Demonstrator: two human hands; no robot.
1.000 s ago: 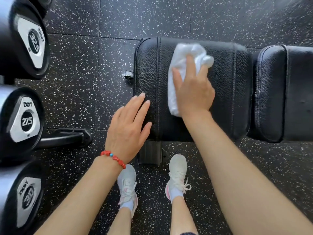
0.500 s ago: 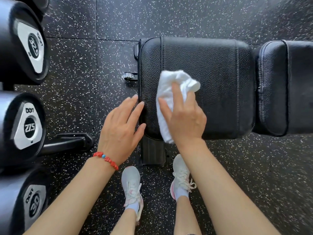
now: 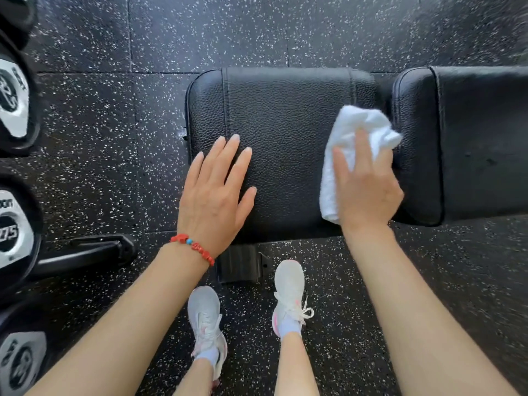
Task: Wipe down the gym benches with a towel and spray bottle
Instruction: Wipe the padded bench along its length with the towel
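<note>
A black padded bench seat [image 3: 285,115] lies across the middle of the view, with the bench's second black pad [image 3: 471,138] to its right. My right hand [image 3: 368,190] presses a bunched white towel [image 3: 354,130] flat on the seat's right edge, by the gap between the pads. My left hand [image 3: 217,195], with a red bead bracelet at the wrist, rests flat and empty on the seat's front left part, fingers apart. No spray bottle is in view.
Black dumbbells [image 3: 14,230] with silver end caps are racked along the left edge, and a black rack foot [image 3: 85,250] juts out on the speckled rubber floor [image 3: 85,138]. My white shoes [image 3: 288,292] stand by the bench's front foot [image 3: 240,264].
My right hand has swept the towel from the seat's front left across to its right edge. My left hand has shifted from the seat's left rim onto its top.
</note>
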